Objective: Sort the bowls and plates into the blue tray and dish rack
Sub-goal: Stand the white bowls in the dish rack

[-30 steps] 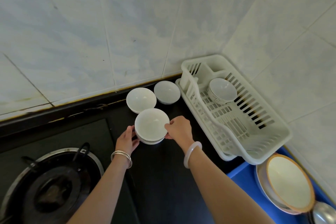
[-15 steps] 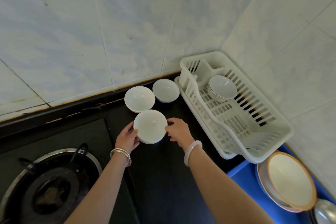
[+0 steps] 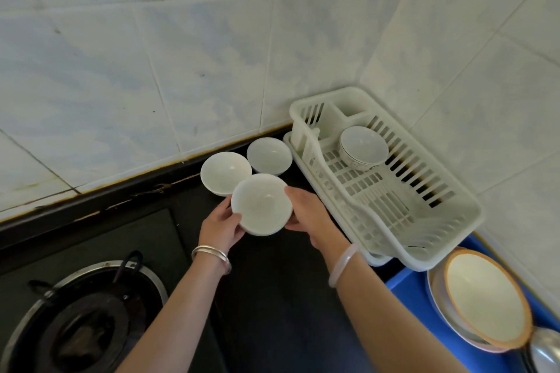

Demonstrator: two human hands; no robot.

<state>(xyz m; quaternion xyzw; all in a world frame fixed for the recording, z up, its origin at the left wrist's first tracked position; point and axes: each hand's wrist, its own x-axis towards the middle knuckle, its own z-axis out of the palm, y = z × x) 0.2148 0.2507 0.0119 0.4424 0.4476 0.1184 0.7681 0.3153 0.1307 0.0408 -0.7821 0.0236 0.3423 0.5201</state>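
Both hands hold a white bowl (image 3: 261,204) above the black counter: my left hand (image 3: 220,225) grips its left rim, my right hand (image 3: 309,215) cups its right side. Behind it, two more white bowls (image 3: 225,172) (image 3: 269,155) stand near the wall. The white dish rack (image 3: 394,209) sits to the right with one patterned bowl (image 3: 363,146) inside. At the lower right, the blue tray (image 3: 409,294) carries stacked plates and an orange-rimmed bowl (image 3: 488,297).
A gas burner with a black pan support (image 3: 81,321) occupies the lower left. Tiled walls (image 3: 181,54) meet in a corner behind the rack. A metal spoon or ladle (image 3: 545,354) shows at the bottom right edge.
The bowl has come up off the counter between my hands and tilted slightly. The camera has shifted a little, so the rack sits lower right.
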